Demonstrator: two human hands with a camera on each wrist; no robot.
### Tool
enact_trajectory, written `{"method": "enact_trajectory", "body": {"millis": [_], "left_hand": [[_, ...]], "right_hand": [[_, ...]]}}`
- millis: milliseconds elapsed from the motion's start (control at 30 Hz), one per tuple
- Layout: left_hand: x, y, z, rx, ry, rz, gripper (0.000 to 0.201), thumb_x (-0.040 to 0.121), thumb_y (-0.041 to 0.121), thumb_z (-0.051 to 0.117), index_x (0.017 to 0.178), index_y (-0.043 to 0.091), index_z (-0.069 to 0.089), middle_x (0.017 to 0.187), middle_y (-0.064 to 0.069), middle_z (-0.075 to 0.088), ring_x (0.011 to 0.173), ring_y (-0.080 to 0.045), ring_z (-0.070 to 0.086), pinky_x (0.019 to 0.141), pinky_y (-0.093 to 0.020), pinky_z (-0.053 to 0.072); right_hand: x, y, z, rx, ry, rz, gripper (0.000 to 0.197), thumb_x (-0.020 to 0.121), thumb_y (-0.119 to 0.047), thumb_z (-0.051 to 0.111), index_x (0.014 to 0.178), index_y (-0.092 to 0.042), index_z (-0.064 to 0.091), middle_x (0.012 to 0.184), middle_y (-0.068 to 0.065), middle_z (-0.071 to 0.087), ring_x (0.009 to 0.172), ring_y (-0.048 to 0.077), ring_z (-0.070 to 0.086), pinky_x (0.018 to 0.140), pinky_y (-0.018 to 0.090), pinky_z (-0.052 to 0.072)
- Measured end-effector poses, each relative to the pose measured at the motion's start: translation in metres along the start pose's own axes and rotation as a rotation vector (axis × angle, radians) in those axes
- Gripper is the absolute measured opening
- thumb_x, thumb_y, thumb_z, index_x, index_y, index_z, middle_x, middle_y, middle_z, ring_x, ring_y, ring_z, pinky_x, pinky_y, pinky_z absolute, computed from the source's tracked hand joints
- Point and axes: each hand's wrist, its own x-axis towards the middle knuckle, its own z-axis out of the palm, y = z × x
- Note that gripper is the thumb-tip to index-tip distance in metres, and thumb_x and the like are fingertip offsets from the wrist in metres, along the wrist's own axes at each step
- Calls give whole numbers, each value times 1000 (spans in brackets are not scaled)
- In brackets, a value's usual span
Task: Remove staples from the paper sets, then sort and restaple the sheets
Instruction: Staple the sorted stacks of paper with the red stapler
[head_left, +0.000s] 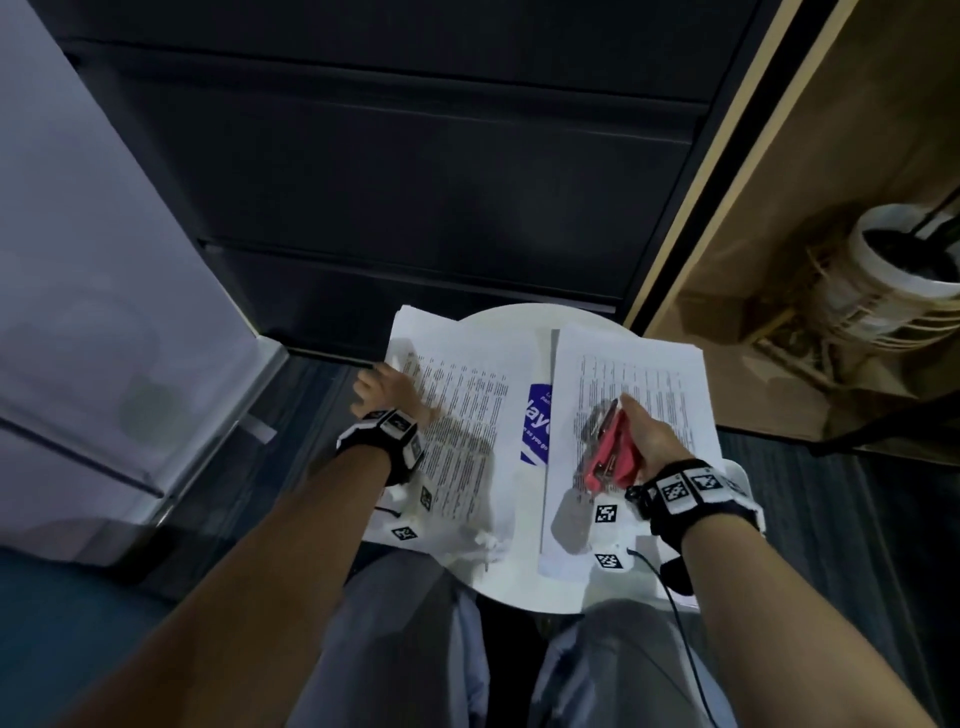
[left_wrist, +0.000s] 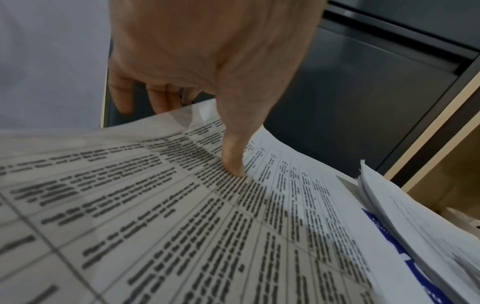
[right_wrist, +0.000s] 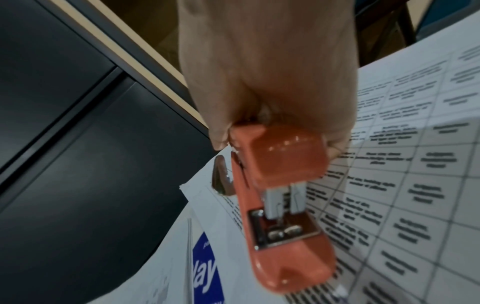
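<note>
The right hand (head_left: 652, 441) clamps a red plastic stapler (head_left: 608, 452) above the printed white paper stack (head_left: 639, 374) at three o'clock, while the left hand (head_left: 384, 395) pinches the nine o'clock printed sheets (head_left: 457, 405).

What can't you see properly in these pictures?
- Words on the left paper stack: blurred in the left wrist view, too small in the head view.
- Left hand fingers: their tips drop behind the paper's far edge.
- Blue printed sheet: mostly covered by the right paper stack.
- Red stapler: its rear is hidden inside the right hand.
- Any staples in the papers: too small to find.
</note>
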Motion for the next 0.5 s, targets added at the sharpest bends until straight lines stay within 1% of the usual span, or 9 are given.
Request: {"method": "enact_trajectory", "body": {"millis": [67, 133, 200, 233, 267, 333, 400, 433, 500], "left_hand": [[1, -1, -1, 1, 13, -10, 112, 66, 53, 79, 144, 3, 16, 147, -17, 23, 136, -32, 25, 104, -48, 33], [1, -3, -1, -19, 2, 4, 109, 67, 49, 80, 143, 4, 17, 146, -17, 26, 135, -32, 28, 105, -47, 33], [1, -5, 0, -35, 19, 18, 105, 68, 44, 80, 142, 3, 19, 145, -18, 29, 134, -32, 31, 106, -45, 33], [1, -6, 1, -39, 46, 26, 98, 71, 41, 80, 141, 2, 22, 143, -18, 32, 132, -33, 33, 106, -45, 34], [2, -7, 3, -36, 80, 41, 88, 74, 35, 78, 138, 2, 27, 141, -18, 35, 130, -33, 36, 105, -44, 35], [6, -11, 5, -36, 151, 89, 62, 81, 22, 70, 131, 1, 40, 135, -18, 42, 126, -34, 41, 103, -44, 38], [11, -15, 4, -48, 176, 137, 41, 84, 12, 62, 123, 2, 51, 129, -17, 48, 123, -34, 44, 101, -45, 40], [13, -17, 3, -49, 177, 154, 34, 84, 9, 58, 118, 3, 55, 125, -16, 51, 120, -34, 46, 100, -45, 42], [15, -19, 2, -52, 184, 165, 27, 82, 6, 56, 108, 5, 61, 117, -14, 57, 114, -32, 50, 98, -45, 43]], "right_hand": [[-1, 2, 2, -25, 12, 8, 56, 92, -58, 50, 109, -5, 60, 96, 20, 69, 77, 31, 66, 52, 31, 51], [-1, 3, 5, -30, 23, 0, 57, 91, -58, 50, 110, -5, 59, 92, 18, 68, 73, 30, 64, 48, 30, 51], [0, 3, 6, -15, 29, -12, 57, 92, -57, 51, 112, -4, 59, 86, 16, 66, 70, 28, 63, 49, 28, 49], [0, 4, 6, -13, 33, -15, 58, 92, -56, 52, 114, -3, 59, 87, 16, 67, 70, 28, 63, 51, 28, 48], [0, 3, 6, -16, 34, -15, 58, 91, -56, 52, 115, -3, 59, 89, 17, 67, 72, 29, 63, 52, 29, 48], [0, 4, 6, -21, 35, -14, 59, 91, -57, 52, 116, -4, 58, 93, 18, 67, 75, 30, 64, 53, 31, 48], [-1, 3, 7, -35, 39, -17, 57, 92, -56, 51, 114, -4, 58, 92, 18, 66, 75, 30, 62, 54, 32, 46], [-1, 3, 7, -42, 41, -17, 56, 93, -56, 51, 112, -3, 58, 90, 17, 65, 74, 30, 62, 53, 32, 46], [-1, 2, 7, -43, 40, -13, 56, 92, -57, 51, 111, -4, 58, 89, 17, 65, 74, 30, 62, 54, 33, 47]]}}
